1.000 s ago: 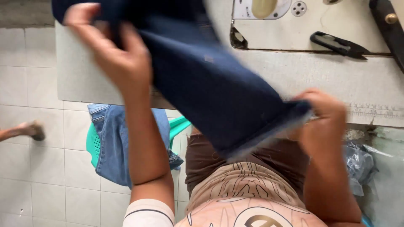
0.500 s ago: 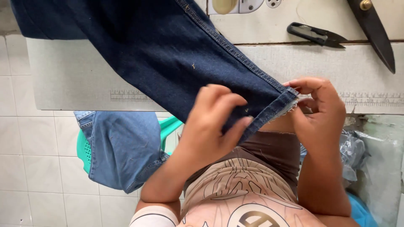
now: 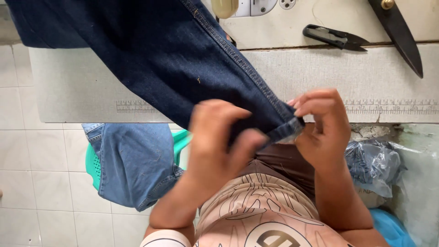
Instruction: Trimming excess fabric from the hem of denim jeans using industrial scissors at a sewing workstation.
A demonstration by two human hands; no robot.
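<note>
At six o'clock of the table [image 3: 82, 91], your left hand [image 3: 215, 142] and right hand [image 3: 322, 126] pinch the dark denim hem [image 3: 286, 130]; loosening risks it unfolding.

Dark blue jeans leg [image 3: 173, 59], stitched side seam, hem pinched at table edge

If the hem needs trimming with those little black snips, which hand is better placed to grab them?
Probably the right hand: it pinches the dark denim hem directly below the black snips on the table. The left hand grips the fabric farther away.
</note>
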